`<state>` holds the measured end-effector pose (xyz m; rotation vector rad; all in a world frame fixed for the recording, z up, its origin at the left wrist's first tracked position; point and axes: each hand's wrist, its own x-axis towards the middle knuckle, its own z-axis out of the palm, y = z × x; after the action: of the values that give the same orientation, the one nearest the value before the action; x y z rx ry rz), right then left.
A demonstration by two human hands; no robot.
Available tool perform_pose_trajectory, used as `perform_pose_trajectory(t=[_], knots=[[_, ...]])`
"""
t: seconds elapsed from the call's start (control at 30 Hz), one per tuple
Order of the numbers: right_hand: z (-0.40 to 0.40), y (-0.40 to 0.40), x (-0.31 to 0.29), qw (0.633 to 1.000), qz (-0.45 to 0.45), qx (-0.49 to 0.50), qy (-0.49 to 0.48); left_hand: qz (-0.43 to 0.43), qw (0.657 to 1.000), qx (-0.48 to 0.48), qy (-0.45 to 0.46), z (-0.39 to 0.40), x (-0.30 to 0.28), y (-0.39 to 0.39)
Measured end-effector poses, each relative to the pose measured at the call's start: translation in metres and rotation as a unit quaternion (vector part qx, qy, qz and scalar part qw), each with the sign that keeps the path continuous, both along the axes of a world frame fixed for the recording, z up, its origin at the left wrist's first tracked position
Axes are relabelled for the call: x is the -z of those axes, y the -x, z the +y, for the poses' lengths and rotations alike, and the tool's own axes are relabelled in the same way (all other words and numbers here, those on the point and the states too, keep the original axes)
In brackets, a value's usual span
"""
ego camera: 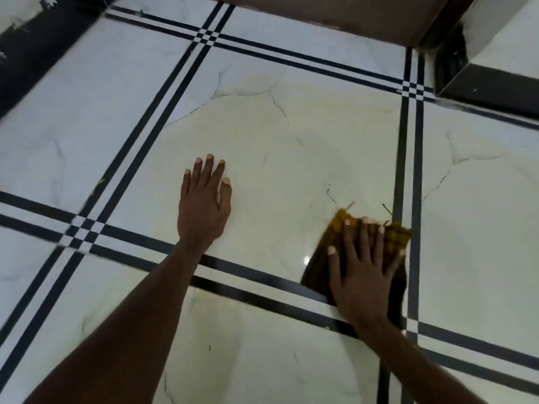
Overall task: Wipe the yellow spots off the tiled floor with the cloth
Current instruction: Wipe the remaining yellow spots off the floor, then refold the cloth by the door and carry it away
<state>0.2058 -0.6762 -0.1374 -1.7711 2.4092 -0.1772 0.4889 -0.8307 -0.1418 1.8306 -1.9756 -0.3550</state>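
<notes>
A yellow-brown checked cloth (338, 231) lies flat on the white marble-look tiled floor (277, 147), at the lower right corner of the middle tile beside the black border stripes. My right hand (361, 269) presses on the cloth with its fingers spread and straight. My left hand (204, 202) rests flat on the same tile to the left, fingers straight and holding nothing. A faint yellowish smear tints the middle tile (262, 135). No distinct yellow spot stands out; the picture is slightly blurred.
Black double stripes (411, 158) frame every tile. A dark skirting (35, 53) runs along the left wall. A brown wall or step (335, 13) closes the far side. A white block with a dark base (493, 71) stands at the far right corner.
</notes>
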Motion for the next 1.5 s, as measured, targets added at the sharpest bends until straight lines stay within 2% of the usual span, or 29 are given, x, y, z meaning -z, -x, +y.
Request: perform_pose_trajectory(t=[0.03, 0.1, 0.2, 0.3, 0.4, 0.5, 0.57, 0.6, 0.63, 0.67, 0.73, 0.77, 0.8, 0.83, 0.87, 0.93, 1.0, 1.17, 1.27, 1.4, 1.5], knots=[[0.01, -0.026, -0.001, 1.0, 0.004, -0.024, 0.001, -0.002, 1.0, 0.003, -0.001, 0.0, 0.0, 0.0], [0.015, -0.075, 0.0, 0.991, -0.014, -0.135, 0.008, -0.001, 1.0, 0.005, -0.005, 0.004, -0.002, 0.0], [-0.054, -0.107, 0.0, 0.964, -0.044, -0.26, 0.039, 0.008, 1.0, 0.003, -0.005, 0.002, -0.003, -0.001], [-0.126, -0.089, 0.005, 0.944, -0.02, -0.328, 0.03, 0.002, 1.0, 0.008, -0.004, 0.003, 0.0, -0.002], [-0.149, -0.044, 0.01, 0.966, -0.016, -0.255, 0.031, -0.016, 1.0, 0.011, -0.015, 0.004, 0.003, -0.003], [-0.121, -0.038, 0.015, 0.988, -0.016, -0.147, 0.048, -0.045, 0.999, -0.009, -0.008, 0.013, 0.003, 0.014], [-0.094, -0.057, 0.012, 0.987, -0.087, -0.119, 0.064, -0.021, 1.0, -0.012, 0.0, 0.027, -0.005, 0.04], [-0.086, -0.067, 0.009, 0.977, -0.172, -0.11, 0.059, 0.0, 1.0, 0.006, 0.0, 0.037, -0.009, 0.055], [-0.082, -0.075, 0.003, 0.952, -0.288, -0.088, 0.051, 0.017, 0.999, 0.038, -0.011, 0.047, -0.013, 0.071], [-0.078, -0.078, -0.006, 0.903, -0.424, -0.047, 0.05, 0.025, 0.997, 0.072, -0.03, 0.058, -0.018, 0.086], [-0.072, -0.078, -0.027, 0.757, -0.645, 0.071, 0.072, 0.049, 0.994, 0.072, -0.068, 0.072, -0.028, 0.106], [-0.071, -0.074, -0.04, 0.69, -0.708, 0.125, 0.081, 0.072, 0.993, 0.037, -0.09, 0.075, -0.038, 0.112], [-0.071, -0.07, -0.052, 0.643, -0.741, 0.171, 0.087, 0.109, 0.987, 0.001, -0.12, 0.077, -0.047, 0.116], [-0.07, -0.066, -0.068, 0.622, -0.751, 0.2, 0.089, 0.159, 0.975, -0.031, -0.154, 0.079, -0.061, 0.118], [-0.07, -0.061, -0.082, 0.623, -0.747, 0.215, 0.086, 0.217, 0.957, -0.055, -0.187, 0.08, -0.076, 0.118], [-0.064, -0.051, -0.118, 0.654, -0.718, 0.226, 0.072, 0.308, 0.914, -0.087, -0.249, 0.084, -0.118, 0.115], [-0.055, -0.047, -0.155, 0.678, -0.697, 0.226, 0.063, 0.355, 0.885, -0.097, -0.284, 0.089, -0.166, 0.109], [-0.035, -0.046, -0.305, 0.693, -0.689, 0.211, 0.015, 0.371, 0.869, -0.098, -0.313, 0.095, -0.344, 0.102], [-0.027, -0.046, -0.418, 0.664, -0.715, 0.214, -0.043, 0.382, 0.863, -0.075, -0.323, 0.101, -0.469, 0.095], [-0.01, -0.05, -0.559, 0.645, -0.724, 0.19, -0.151, 0.406, 0.854, -0.056, -0.32, 0.118, -0.618, 0.081], [0.014, -0.057, -0.643, 0.574, -0.772, 0.196, -0.188, 0.411, 0.854, -0.047, -0.315, 0.135, -0.708, 0.073]])
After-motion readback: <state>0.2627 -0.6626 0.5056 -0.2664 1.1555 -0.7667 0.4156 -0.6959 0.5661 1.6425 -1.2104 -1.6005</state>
